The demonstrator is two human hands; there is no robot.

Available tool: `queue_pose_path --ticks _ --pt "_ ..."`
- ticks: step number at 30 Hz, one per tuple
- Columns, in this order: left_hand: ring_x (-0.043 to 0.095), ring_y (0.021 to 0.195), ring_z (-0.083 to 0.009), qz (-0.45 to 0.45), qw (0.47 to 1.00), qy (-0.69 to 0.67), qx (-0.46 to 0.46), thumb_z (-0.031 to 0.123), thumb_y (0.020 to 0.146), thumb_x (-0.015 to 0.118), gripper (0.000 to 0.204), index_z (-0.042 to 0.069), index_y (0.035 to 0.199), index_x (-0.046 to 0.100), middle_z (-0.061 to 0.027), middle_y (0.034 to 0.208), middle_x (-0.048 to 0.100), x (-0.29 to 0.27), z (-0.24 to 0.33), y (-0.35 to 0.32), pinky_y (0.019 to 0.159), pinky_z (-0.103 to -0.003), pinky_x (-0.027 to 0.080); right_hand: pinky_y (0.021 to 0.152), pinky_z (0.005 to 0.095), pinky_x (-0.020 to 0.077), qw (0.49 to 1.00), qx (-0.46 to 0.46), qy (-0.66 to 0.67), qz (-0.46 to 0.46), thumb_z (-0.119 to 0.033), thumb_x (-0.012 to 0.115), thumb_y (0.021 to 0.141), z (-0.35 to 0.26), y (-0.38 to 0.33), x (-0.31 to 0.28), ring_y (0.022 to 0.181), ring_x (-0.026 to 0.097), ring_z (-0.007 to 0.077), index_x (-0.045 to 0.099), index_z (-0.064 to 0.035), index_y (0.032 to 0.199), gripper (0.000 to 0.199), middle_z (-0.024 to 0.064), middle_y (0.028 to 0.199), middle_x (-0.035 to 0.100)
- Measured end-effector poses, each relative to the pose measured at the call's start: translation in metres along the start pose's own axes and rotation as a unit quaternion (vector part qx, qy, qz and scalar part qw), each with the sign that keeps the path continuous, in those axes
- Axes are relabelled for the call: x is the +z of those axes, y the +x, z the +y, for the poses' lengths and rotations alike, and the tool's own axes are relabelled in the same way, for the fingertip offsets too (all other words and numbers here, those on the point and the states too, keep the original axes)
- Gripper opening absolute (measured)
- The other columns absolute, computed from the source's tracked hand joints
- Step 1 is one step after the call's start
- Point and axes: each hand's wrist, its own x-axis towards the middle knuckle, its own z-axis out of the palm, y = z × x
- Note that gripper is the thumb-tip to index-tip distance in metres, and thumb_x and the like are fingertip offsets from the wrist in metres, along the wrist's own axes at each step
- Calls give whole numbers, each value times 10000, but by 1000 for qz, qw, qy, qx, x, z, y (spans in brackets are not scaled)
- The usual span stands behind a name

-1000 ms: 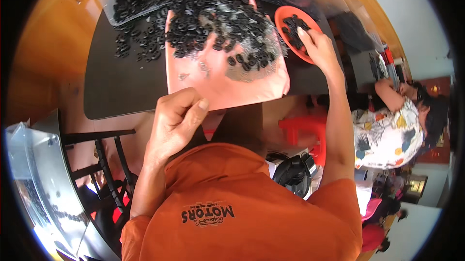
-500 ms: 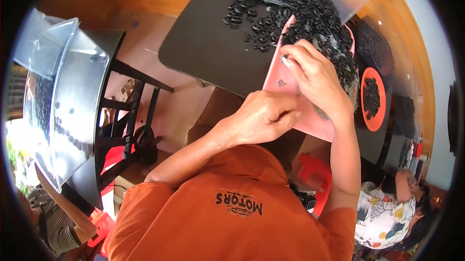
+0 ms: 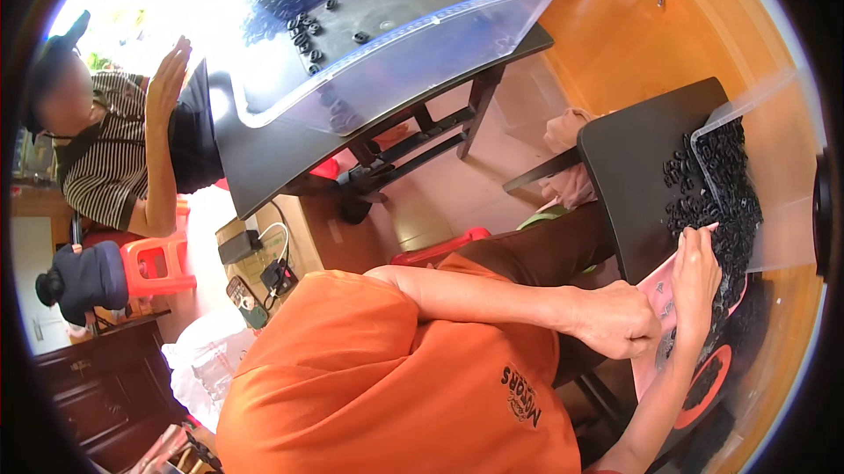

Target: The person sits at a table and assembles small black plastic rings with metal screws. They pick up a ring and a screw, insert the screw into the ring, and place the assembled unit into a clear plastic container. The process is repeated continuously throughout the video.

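At the right of the head view, a pink tray [image 3: 646, 373] lies with small black curled pieces [image 3: 734, 201] heaped on it and beyond it. My right hand [image 3: 694, 272] is over the tray at the edge of the heap. Its fingers are pinched together, and what is between them is hidden. Closed in a fist, my left hand [image 3: 620, 323] rests at the tray's near side. Whatever it might hold cannot be seen. A few small greyish bits lie on the tray between both hands.
A clear plastic container [image 3: 774, 109] spills black pieces onto the dark table [image 3: 615, 166]. An orange bowl [image 3: 725, 360] holds more. Another dark table carries a large clear bin [image 3: 440, 25]. A person in a striped top [image 3: 110, 157] sits left, near a red stool [image 3: 158, 263].
The view has swung left and tilted, so the tray and both hands now appear at the right. My right hand stays over the tray with its fingers closer together; the left remains closed.
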Motion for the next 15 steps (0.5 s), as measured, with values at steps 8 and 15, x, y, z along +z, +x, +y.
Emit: queue_pose_path --ticks 8,15 --pt "629 678 -335 20 999 7 27 162 785 545 135 71 794 644 -137 735 633 10 -1 -12 571 -432 507 626 484 512 999 -40 -27 6 -125 480 944 -3 -5 4 760 631 380 557 -7 866 161 177 855 561" --pt "611 653 -342 -46 997 51 24 148 836 550 125 58 804 630 -148 709 618 6 3 -1 573 -434 498 629 490 498 999 -8 -32 31 -152 539 922 7 -12 5 754 629 380 555 -3 889 154 197 917 559"
